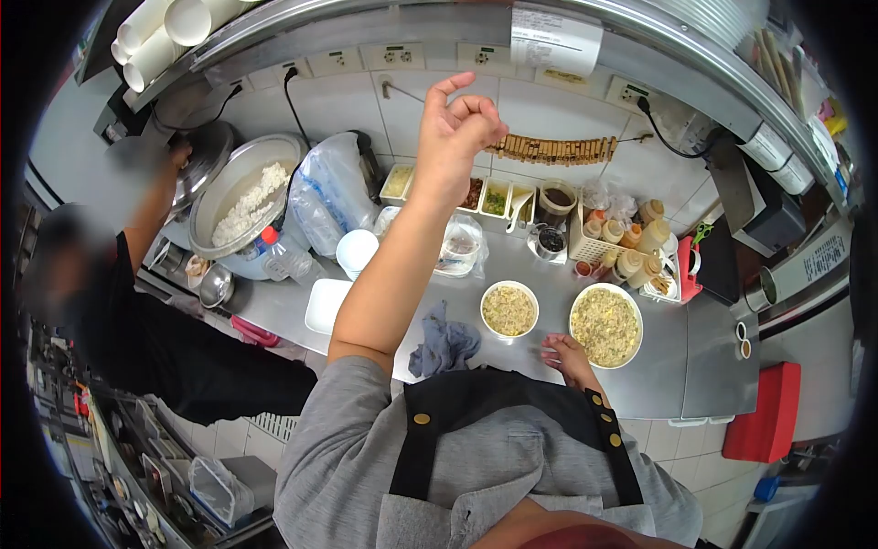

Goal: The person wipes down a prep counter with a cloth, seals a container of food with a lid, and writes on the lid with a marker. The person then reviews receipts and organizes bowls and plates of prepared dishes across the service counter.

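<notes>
fried rice (pixel 605 320) already in both small bowl (pixel 509 338) and large bowl (pixel 608 367) on steel counter (pixel 658 371); i judge filling done, both tops uncovered. my left hand (pixel 457 119) raised above counter, fingers loosely curled, nothing seen pinched. my right hand (pixel 571 359) low beside large bowl, fingers slightly spread, nothing seen in grip; can't tell if touching rim. blue-gray cloth (pixel 444 340) bunched near small bowl. co-worker's hand (pixel 180 154) at pot lid (pixel 206 160).

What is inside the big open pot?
White rice is seen inside the pot. What lies under the rice, and the bottom beneath it, cannot be seen because the rice covers them.
</notes>
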`<state>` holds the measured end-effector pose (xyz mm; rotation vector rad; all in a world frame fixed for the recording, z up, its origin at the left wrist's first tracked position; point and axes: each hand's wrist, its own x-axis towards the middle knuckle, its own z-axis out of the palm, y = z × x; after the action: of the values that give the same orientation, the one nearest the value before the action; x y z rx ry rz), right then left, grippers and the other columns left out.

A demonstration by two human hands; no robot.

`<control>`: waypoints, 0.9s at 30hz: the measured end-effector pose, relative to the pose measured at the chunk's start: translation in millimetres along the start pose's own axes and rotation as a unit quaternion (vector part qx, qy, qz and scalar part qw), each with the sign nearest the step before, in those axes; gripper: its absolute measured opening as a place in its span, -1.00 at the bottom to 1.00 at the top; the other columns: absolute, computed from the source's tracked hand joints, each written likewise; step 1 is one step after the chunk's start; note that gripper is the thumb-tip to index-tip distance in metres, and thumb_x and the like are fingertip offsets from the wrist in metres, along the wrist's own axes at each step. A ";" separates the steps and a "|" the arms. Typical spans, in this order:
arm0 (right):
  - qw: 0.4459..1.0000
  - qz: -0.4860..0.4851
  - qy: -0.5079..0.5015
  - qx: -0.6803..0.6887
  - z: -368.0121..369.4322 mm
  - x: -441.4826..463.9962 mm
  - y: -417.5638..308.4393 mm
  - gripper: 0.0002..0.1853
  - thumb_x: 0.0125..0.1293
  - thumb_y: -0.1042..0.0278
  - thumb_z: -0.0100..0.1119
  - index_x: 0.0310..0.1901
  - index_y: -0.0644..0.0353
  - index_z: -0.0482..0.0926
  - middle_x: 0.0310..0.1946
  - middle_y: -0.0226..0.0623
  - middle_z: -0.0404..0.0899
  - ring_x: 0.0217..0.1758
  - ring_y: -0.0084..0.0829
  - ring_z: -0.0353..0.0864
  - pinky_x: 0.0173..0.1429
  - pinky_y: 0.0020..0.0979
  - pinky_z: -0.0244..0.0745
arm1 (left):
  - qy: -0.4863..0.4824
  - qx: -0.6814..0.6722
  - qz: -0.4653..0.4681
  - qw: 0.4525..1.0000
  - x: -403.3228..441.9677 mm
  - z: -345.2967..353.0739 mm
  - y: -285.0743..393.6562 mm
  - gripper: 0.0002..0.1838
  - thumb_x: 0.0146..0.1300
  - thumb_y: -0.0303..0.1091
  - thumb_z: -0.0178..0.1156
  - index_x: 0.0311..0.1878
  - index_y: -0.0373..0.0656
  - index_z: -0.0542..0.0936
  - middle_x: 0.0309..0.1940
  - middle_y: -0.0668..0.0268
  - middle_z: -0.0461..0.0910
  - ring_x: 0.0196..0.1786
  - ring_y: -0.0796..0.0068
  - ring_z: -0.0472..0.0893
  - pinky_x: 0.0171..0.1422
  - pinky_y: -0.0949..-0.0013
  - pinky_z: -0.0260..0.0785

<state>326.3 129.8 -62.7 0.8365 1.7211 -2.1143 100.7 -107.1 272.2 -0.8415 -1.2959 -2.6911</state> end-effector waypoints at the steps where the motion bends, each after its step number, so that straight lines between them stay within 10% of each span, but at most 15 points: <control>1: 1.000 0.006 -0.006 -0.008 -0.9 0.4 0.4 -0.72 0.44 0.21 0.11 0.09 0.11 0.51 -0.05 -0.35 0.61 -0.13 -0.43 0.62 -0.01 -0.38 0.53 | -0.011 0.035 0.014 0.999 -4.7 -10.8 -13.4 -0.41 0.16 -0.65 0.12 0.28 -0.25 0.20 -0.30 0.32 0.53 -0.23 0.48 0.59 0.03 0.29 0.54; 5: 0.999 0.015 -0.032 -0.017 4.5 -1.8 -0.5 -0.72 0.44 0.22 0.11 0.11 0.10 0.50 -0.02 -0.33 0.61 -0.12 -0.41 0.63 -0.01 -0.37 0.53 | -0.032 0.161 -0.134 0.977 -74.1 -72.2 -81.7 -0.48 0.11 -0.58 0.14 0.18 -0.12 0.36 -0.31 0.41 0.50 -0.25 0.60 0.51 -0.19 0.47 0.39; 10: 0.998 0.056 -0.008 0.022 -2.3 13.2 23.4 -0.79 0.40 0.16 0.16 -0.19 0.12 0.51 -0.11 -0.25 0.63 -0.17 -0.39 0.60 -0.03 -0.33 0.52 | -0.344 0.558 -0.280 0.702 -213.6 -151.4 -134.5 -0.70 0.03 -0.45 0.24 -0.10 -0.02 0.62 -0.12 0.07 0.58 -0.04 0.03 0.60 0.03 0.11 0.47; 12: 0.998 0.059 -0.036 0.014 -0.1 6.3 20.1 -0.78 0.40 0.17 0.15 -0.28 0.14 0.49 -0.12 -0.22 0.64 -0.17 -0.39 0.60 -0.04 -0.32 0.52 | -0.314 0.610 -0.344 0.641 -274.7 -176.1 -152.1 -0.72 0.00 -0.47 0.25 -0.16 0.01 0.64 -0.10 0.10 0.51 -0.04 0.03 0.56 0.03 0.09 0.45; 15: 0.993 0.029 -0.107 -0.047 7.2 16.8 21.5 -0.72 0.39 0.19 0.10 -0.34 0.24 0.56 -0.22 -0.25 0.68 -0.24 -0.41 0.61 -0.08 -0.34 0.48 | -0.229 0.613 -0.180 0.734 -333.1 -223.7 -195.3 -0.65 -0.18 -0.43 0.41 -0.22 0.04 0.62 -0.16 0.13 0.43 -0.07 0.04 0.49 0.02 0.12 0.39; 19: 0.966 0.035 -0.189 -0.172 52.6 11.6 -17.4 -0.67 0.39 0.10 0.15 -0.32 0.23 0.60 -0.29 -0.29 0.68 -0.24 -0.44 0.61 -0.13 -0.38 0.48 | -0.159 0.592 -0.135 0.778 -321.3 -222.9 -192.6 -0.86 0.18 -0.41 0.22 -0.18 -0.04 0.64 -0.18 0.21 0.56 -0.03 0.05 0.54 0.08 0.12 0.41; 22: 0.929 -0.018 -0.257 -0.267 104.4 35.5 -23.4 -0.67 0.38 0.09 0.19 -0.29 0.25 0.62 -0.31 -0.29 0.68 -0.23 -0.45 0.63 -0.12 -0.39 0.50 | -0.109 0.510 -0.360 0.773 -290.2 -232.8 -178.3 -0.71 0.33 -0.30 0.18 0.10 -0.05 0.59 -0.04 0.17 0.65 0.02 0.00 0.61 0.11 0.13 0.46; 27: 0.852 -0.180 -0.289 -0.397 182.0 84.9 -4.4 -0.70 0.28 0.11 0.31 -0.29 0.21 0.61 -0.29 -0.28 0.65 -0.21 -0.38 0.63 -0.08 -0.30 0.51 | -0.281 0.423 -0.300 0.807 -183.1 -215.5 -58.8 -0.54 0.37 -0.26 0.22 0.29 -0.13 0.46 -0.12 0.28 0.64 -0.04 0.41 0.60 0.13 0.30 0.43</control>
<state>210.6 -32.4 -88.5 -0.3488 2.1749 -1.3353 143.6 -262.4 32.6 -1.2351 -2.9726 -1.7025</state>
